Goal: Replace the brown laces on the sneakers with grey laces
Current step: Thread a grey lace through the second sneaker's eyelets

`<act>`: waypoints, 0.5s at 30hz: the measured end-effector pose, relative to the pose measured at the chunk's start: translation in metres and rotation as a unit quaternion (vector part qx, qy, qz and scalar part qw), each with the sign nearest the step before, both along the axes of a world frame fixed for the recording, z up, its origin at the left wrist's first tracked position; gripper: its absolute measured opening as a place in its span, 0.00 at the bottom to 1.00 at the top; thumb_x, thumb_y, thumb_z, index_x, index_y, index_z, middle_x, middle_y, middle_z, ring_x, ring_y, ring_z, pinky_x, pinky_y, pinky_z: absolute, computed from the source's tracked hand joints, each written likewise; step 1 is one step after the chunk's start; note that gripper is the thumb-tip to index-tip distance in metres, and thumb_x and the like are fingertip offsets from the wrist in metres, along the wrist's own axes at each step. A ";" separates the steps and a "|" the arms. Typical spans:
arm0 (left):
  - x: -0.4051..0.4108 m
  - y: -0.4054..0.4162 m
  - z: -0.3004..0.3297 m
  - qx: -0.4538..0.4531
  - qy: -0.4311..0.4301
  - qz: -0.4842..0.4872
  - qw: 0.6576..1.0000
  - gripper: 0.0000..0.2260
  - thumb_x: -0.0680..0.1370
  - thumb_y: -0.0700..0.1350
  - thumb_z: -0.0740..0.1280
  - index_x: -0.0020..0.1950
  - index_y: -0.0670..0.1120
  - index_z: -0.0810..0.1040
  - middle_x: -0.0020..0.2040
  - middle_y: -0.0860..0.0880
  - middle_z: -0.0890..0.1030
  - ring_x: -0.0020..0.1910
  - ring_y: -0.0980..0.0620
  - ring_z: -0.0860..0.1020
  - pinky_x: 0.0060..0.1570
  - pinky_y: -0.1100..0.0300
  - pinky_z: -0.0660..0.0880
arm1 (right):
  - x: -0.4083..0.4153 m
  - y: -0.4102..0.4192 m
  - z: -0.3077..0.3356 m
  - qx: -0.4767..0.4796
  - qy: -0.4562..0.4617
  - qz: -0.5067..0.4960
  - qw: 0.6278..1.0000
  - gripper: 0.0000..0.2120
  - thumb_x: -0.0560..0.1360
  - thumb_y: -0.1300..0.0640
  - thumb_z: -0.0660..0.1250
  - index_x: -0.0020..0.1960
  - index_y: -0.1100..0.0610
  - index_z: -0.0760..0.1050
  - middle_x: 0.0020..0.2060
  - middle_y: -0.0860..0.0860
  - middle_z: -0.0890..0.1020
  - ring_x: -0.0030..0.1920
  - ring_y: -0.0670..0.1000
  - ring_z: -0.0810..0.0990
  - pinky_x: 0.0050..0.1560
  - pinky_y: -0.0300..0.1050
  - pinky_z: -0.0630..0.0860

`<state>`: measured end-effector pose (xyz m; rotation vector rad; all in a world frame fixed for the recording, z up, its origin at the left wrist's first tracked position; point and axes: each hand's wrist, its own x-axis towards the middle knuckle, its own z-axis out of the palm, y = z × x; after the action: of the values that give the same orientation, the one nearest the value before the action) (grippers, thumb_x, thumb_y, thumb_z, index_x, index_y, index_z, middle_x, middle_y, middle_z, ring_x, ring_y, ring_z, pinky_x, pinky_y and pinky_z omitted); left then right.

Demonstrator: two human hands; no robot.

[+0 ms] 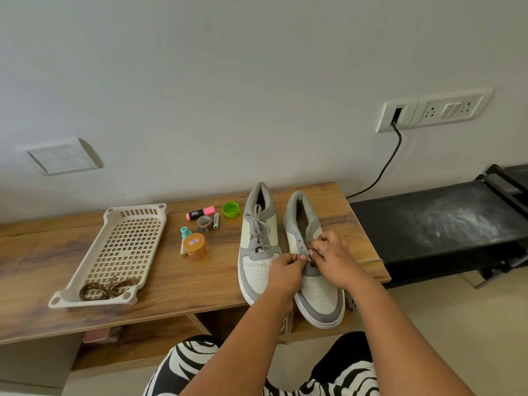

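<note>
Two grey-and-white sneakers stand side by side on a wooden surface (171,281), toes toward the person. The left sneaker (258,247) is fully laced in grey. Both hands meet over the lowest eyelets of the right sneaker (314,287): the left hand (285,267) and right hand (333,257) each have a pinching grip on a grey lace (309,256). Brown laces (107,287) lie coiled in a beige basket (125,247) well to the left.
</note>
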<state>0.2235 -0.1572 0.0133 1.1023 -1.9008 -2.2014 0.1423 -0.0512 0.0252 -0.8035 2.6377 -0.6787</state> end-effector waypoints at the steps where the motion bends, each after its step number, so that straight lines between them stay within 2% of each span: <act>1: -0.001 0.000 0.001 -0.020 -0.008 0.001 1.000 0.10 0.81 0.46 0.65 0.40 0.46 0.77 0.30 0.52 0.74 0.29 0.55 0.69 0.32 0.60 0.68 | 0.000 -0.001 -0.001 -0.008 -0.025 -0.018 0.999 0.13 0.82 0.49 0.57 0.59 0.53 0.75 0.60 0.50 0.66 0.64 0.53 0.62 0.65 0.51 0.66; 5: -0.002 0.001 0.003 -0.059 -0.009 0.005 0.998 0.12 0.79 0.52 0.68 0.39 0.47 0.78 0.33 0.50 0.79 0.34 0.52 0.75 0.39 0.53 0.77 | -0.001 -0.006 -0.003 -0.043 -0.089 -0.102 0.990 0.18 0.83 0.46 0.54 0.61 0.55 0.76 0.59 0.53 0.69 0.66 0.56 0.63 0.66 0.52 0.63; 7: -0.003 0.001 0.002 -0.068 -0.005 0.005 0.998 0.09 0.78 0.50 0.71 0.44 0.44 0.81 0.40 0.46 0.84 0.40 0.50 0.80 0.47 0.51 0.80 | 0.000 -0.010 -0.003 -0.049 -0.096 -0.128 0.986 0.19 0.83 0.45 0.55 0.62 0.55 0.77 0.61 0.55 0.70 0.67 0.57 0.63 0.66 0.53 0.63; 9: -0.004 0.000 0.002 -0.086 -0.010 0.001 0.996 0.07 0.77 0.47 0.71 0.45 0.44 0.81 0.43 0.44 0.84 0.43 0.48 0.81 0.50 0.49 0.80 | 0.001 -0.014 -0.005 -0.060 -0.098 -0.149 0.982 0.19 0.82 0.45 0.55 0.61 0.55 0.78 0.61 0.55 0.70 0.67 0.58 0.63 0.66 0.54 0.63; 11: -0.006 -0.001 0.000 -0.096 -0.016 -0.005 0.995 0.07 0.78 0.46 0.69 0.44 0.44 0.80 0.42 0.45 0.84 0.42 0.49 0.79 0.49 0.50 0.79 | 0.001 -0.014 -0.008 -0.083 -0.112 -0.173 0.975 0.18 0.82 0.44 0.56 0.57 0.53 0.79 0.61 0.55 0.71 0.66 0.58 0.64 0.67 0.55 0.64; 12: -0.006 0.000 -0.001 -0.101 -0.018 -0.006 0.995 0.07 0.79 0.46 0.68 0.43 0.45 0.79 0.41 0.46 0.83 0.40 0.50 0.78 0.47 0.51 0.78 | 0.000 -0.014 -0.010 -0.105 -0.132 -0.191 0.967 0.17 0.81 0.43 0.57 0.51 0.51 0.80 0.59 0.55 0.73 0.65 0.59 0.67 0.67 0.57 0.66; 14: -0.007 0.000 -0.003 -0.124 -0.023 -0.008 0.992 0.08 0.80 0.46 0.65 0.43 0.46 0.76 0.40 0.48 0.80 0.39 0.52 0.76 0.42 0.54 0.75 | 0.000 -0.015 -0.011 -0.173 -0.188 -0.233 0.938 0.16 0.79 0.41 0.60 0.42 0.50 0.78 0.54 0.54 0.78 0.59 0.58 0.75 0.64 0.60 0.71; 15: -0.006 0.000 -0.004 -0.141 -0.026 -0.013 0.990 0.07 0.81 0.47 0.63 0.44 0.47 0.75 0.40 0.49 0.79 0.39 0.52 0.75 0.41 0.56 0.74 | 0.000 -0.014 -0.010 -0.213 -0.217 -0.252 0.919 0.17 0.79 0.40 0.61 0.42 0.51 0.78 0.51 0.54 0.80 0.55 0.57 0.78 0.62 0.60 0.73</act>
<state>0.2174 -0.1574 0.0097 1.0987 -2.1732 -1.8547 0.1424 -0.0656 0.0153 -0.0189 2.3008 -1.4159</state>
